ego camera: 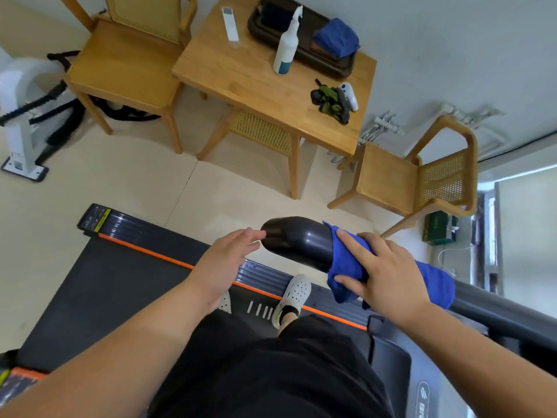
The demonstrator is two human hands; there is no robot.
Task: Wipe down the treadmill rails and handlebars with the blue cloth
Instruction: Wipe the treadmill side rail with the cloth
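The treadmill's dark grey handlebar point(297, 241) runs from centre toward the lower right, its rounded end pointing left. A blue cloth point(343, 267) is draped over the bar, with a tail point(437, 282) behind my wrist. My right hand point(382, 267) lies on the cloth and wraps it around the bar, fingers spread. My left hand point(224, 259) hovers open just left of the bar's end, fingertips near it, holding nothing. Below lie the treadmill belt point(120, 282) and its orange-edged side rail point(262, 274).
A wooden table point(250, 76) stands beyond, carrying a white spray bottle point(286, 46), a remote, a dark tray with another blue cloth point(336, 37) and a game controller. Wooden chairs point(416, 176) stand left and right. A white machine point(21, 110) sits far left.
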